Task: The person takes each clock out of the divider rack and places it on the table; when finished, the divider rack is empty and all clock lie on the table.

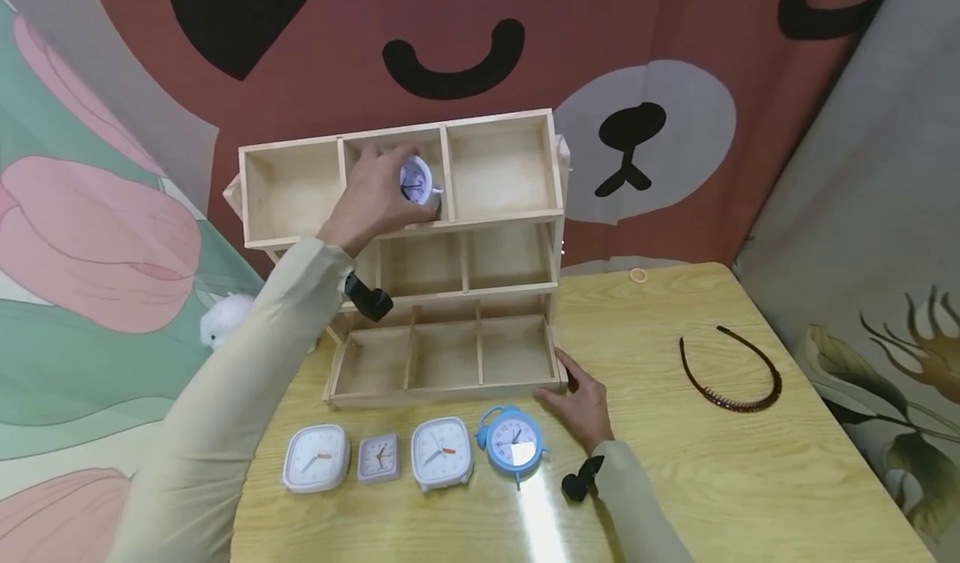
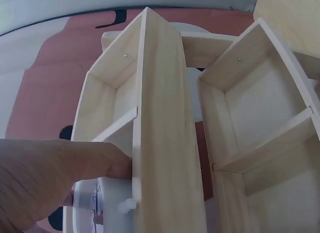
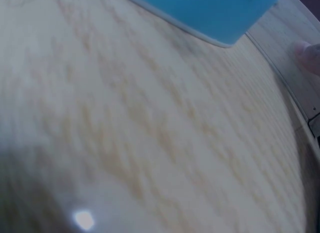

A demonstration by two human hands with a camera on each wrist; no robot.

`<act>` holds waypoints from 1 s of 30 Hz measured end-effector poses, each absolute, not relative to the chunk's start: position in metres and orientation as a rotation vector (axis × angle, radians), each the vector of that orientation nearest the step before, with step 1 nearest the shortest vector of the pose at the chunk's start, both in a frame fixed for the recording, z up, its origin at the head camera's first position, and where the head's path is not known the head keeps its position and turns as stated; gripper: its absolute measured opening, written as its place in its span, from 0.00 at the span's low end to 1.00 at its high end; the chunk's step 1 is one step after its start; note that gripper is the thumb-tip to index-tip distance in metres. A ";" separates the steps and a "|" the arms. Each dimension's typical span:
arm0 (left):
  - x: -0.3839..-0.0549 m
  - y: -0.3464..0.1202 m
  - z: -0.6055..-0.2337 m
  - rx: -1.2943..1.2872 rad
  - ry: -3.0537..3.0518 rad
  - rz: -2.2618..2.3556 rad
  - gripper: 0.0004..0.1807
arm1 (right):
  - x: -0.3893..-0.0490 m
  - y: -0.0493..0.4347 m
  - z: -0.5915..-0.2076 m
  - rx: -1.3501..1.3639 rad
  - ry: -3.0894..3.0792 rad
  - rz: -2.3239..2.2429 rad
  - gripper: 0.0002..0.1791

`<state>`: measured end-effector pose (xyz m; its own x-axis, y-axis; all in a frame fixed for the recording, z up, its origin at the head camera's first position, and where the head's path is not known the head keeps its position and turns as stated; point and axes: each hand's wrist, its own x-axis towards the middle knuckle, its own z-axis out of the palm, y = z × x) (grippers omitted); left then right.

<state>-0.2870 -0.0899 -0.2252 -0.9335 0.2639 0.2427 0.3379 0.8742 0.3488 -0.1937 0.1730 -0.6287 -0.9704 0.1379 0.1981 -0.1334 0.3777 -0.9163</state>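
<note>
A three-tier wooden organizer [image 1: 442, 398], with several compartments per tier, stands on the table. At its top middle compartment, my left hand [image 1: 375, 192] holds a small round white alarm clock [image 1: 415, 181], dial facing up. In the left wrist view the clock [image 2: 116, 205] sits against the front wall, the thumb on its side. My right hand [image 1: 581, 404] holds the bottom tier's front right corner, thumb on the front face and fingers round the side. Close by it stands a blue twin-bell alarm clock [image 1: 514, 442]. Only a fingertip [image 3: 311, 58] of that hand shows in the right wrist view.
Left of the blue clock, a white clock [image 1: 442, 453], a small lilac square clock [image 1: 378, 458] and another white clock [image 1: 317, 459] stand in a row. A dark headband [image 1: 742, 404] lies at right. A small ring [image 1: 637, 275] is near the back edge. A white plush [image 1: 225, 319] sits left.
</note>
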 end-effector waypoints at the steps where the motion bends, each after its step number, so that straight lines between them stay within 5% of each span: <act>1: -0.284 -0.090 -0.223 -0.463 -2.854 -0.589 0.39 | -0.194 0.173 -0.629 0.002 -2.400 1.637 0.46; 13: -0.217 -0.083 -0.204 -0.648 -2.685 -0.566 0.43 | -0.194 0.191 -0.622 -0.019 -2.390 1.603 0.45; 30: -0.099 -0.133 -0.295 -0.739 -2.614 -0.438 0.45 | -0.194 0.192 -0.620 -0.018 -2.402 1.633 0.48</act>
